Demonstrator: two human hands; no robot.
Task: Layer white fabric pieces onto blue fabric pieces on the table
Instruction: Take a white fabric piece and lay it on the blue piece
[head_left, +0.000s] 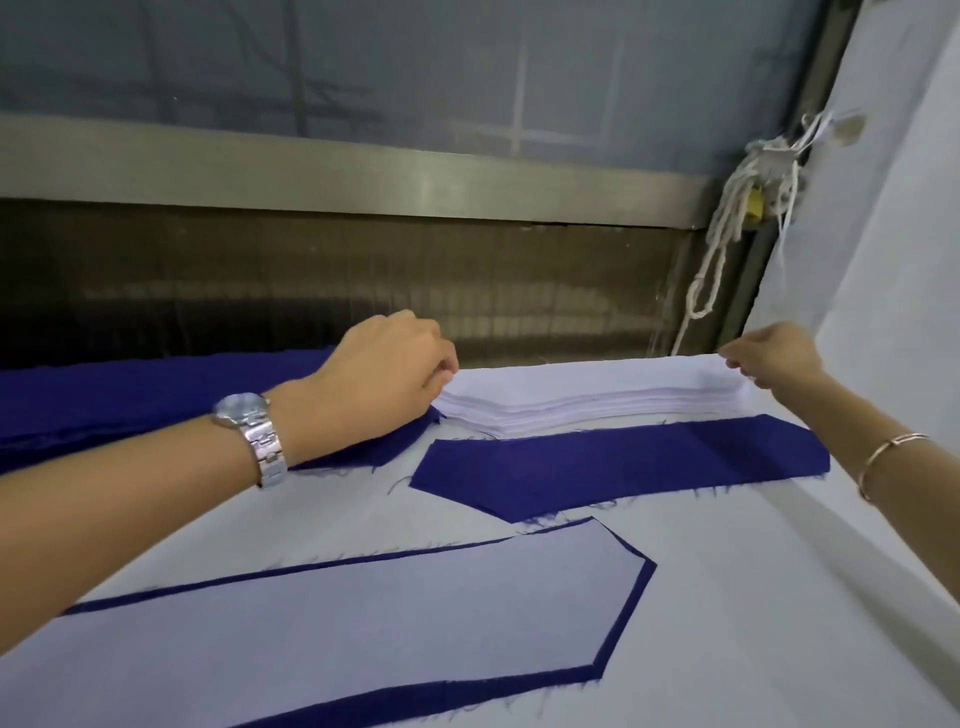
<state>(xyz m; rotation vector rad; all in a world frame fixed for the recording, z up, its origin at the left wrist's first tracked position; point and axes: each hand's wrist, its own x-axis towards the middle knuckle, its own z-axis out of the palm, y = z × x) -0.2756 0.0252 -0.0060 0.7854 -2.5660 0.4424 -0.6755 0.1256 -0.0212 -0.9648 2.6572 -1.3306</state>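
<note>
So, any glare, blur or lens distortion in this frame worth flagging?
Head view: the wide lens bows the metal rail, which shows one glare patch; light is soft and even; left hand and right hand at the white fabric stack look slightly soft; the window is hazy.

A white fabric stack (587, 400), left hand (384, 374) and right hand (774, 353) at its ends, blue piece (613, 462) beside

Single head-worn wide-angle view, looking forward and down from close above the table (675, 649); a wall (363, 78) fills the frame's upper half
</note>
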